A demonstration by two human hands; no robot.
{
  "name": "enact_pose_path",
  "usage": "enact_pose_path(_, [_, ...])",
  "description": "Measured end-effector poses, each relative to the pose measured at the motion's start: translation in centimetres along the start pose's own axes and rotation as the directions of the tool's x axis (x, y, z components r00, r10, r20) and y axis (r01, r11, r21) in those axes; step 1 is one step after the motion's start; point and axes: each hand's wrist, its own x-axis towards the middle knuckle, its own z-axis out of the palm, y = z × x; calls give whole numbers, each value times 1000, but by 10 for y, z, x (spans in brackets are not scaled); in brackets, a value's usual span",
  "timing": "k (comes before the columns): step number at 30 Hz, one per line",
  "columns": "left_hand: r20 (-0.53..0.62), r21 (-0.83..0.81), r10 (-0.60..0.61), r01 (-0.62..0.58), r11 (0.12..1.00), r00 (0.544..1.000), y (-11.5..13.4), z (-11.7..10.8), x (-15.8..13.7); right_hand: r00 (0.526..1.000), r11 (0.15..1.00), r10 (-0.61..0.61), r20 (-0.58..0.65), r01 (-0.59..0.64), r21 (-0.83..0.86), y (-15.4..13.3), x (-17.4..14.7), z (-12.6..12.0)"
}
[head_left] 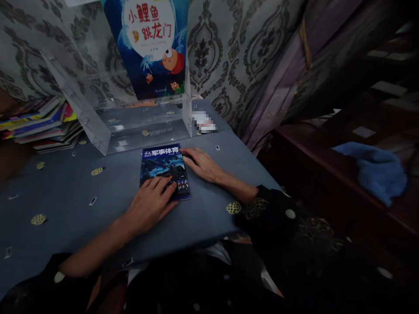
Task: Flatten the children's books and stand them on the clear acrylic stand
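A dark blue magazine (pixel 163 165), with white Chinese title lettering and a tank on its cover, lies face up on the cloth-covered table. My left hand (pixel 150 203) rests palm down over its lower left part, fingers spread on the cover and covering some of the picture. At the upper right edge is my right hand (pixel 201 165), fingers stretched out and their tips touching the magazine. Just beyond stands a clear acrylic stand (pixel 98 141), and a blue picture book (pixel 131 65) with cartoon fish leans upright in it.
A stack of books (pixel 49 124) sits at the table's left. A small blurred white item (pixel 205 122) lies right of the stand. The blue tablecloth (pixel 75 226) ends at the right by a dark red surface bearing a blue cloth (pixel 376 172). Patterned curtain (pixel 222 56) hangs behind.
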Motion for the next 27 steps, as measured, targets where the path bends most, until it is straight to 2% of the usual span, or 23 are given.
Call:
enact_pose_path(5, [-58,90,64,-58,994,996,5,3,4,1000,1000,-16,-1,16,1,-3,0,0])
enact_pose_path(13, [-89,57,37,-32,998,995,7,1,5,999,1000,-21,49,21,5,-9,-3,-1])
enact_pose_path(16, [-61,-34,-12,10,999,998,-5,3,7,996,1000,-17,84,18,-15,-9,-5,-2])
enact_pose_path(18, [-48,-60,-138,135,989,989,-20,7,8,995,999,-9,97,12,-31,-10,-6,-1])
enact_pose_path(20, [-59,-89,-325,319,943,944,-35,15,9,995,999,15,103,-10,-49,-13,-7,1])
enact_pose_path(22, [-73,-211,-476,453,866,876,-46,24,12,993,997,49,111,-41,-70,-21,-8,6])
enact_pose_path(25, [-82,-541,-589,460,704,804,-53,32,20,990,989,113,85,-104,-104,-36,-10,18])
enact_pose_path(26, [-75,-659,-647,449,603,759,-53,32,24,989,986,135,59,-128,-111,-41,-11,23])
enact_pose_path(27, [-48,-771,-725,436,464,687,-54,31,28,988,984,145,50,-139,-114,-45,-12,26])
